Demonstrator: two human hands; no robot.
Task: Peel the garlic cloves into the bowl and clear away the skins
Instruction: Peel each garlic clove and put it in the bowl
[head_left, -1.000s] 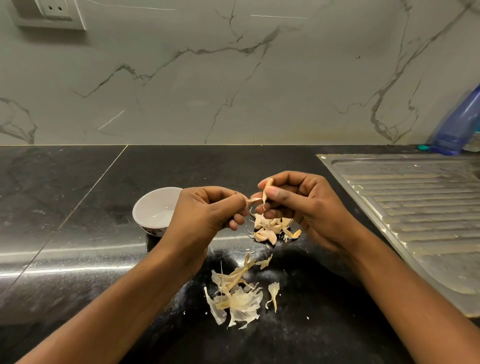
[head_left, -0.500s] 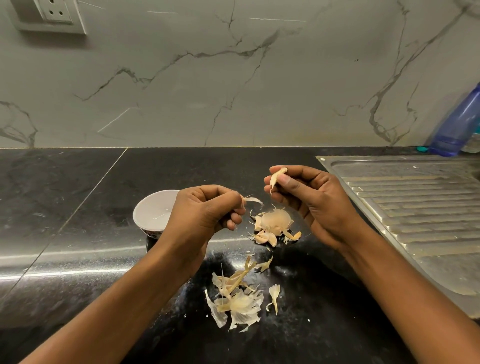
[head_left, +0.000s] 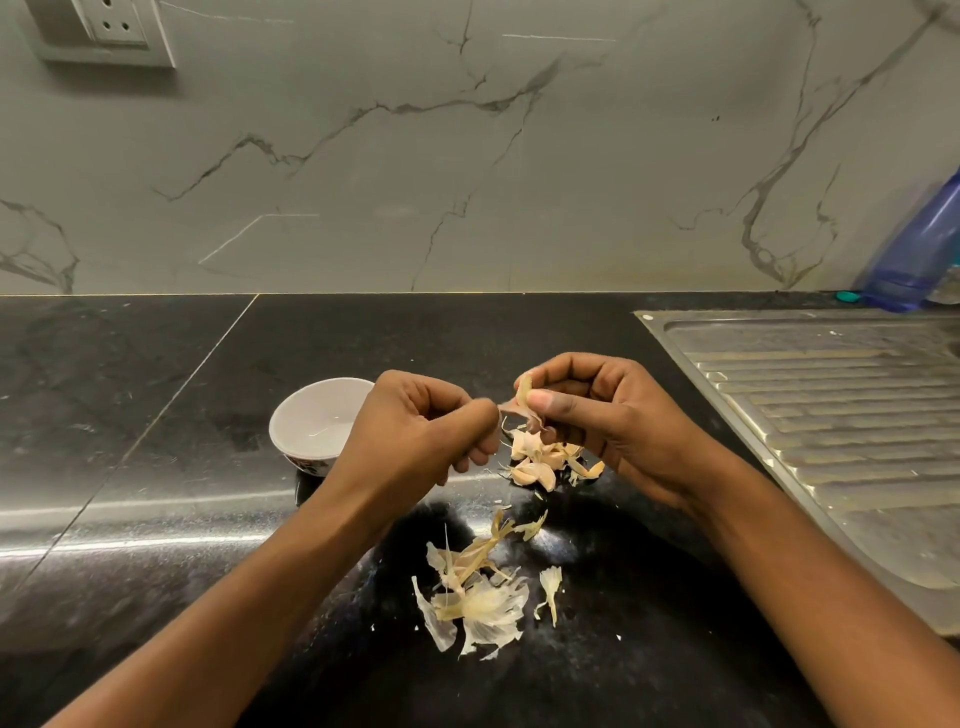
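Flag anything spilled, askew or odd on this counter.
Papery garlic skins lie scattered on the black counter, nearer the person than the clove pile, with small flecks around them: peeling litter not yet cleared. The white bowl stands upright, with no clove visible inside. Nothing looks damaged.

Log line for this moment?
step: peeling; right hand: holds clove; left hand: pinches its skin; bowl: no cloves seen; loose skins: on counter

Garlic clove (head_left: 523, 395) held aloft, loose cloves (head_left: 535, 460) heaped beneath, white bowl (head_left: 298, 413) left, papery skins (head_left: 485, 605) nearest.
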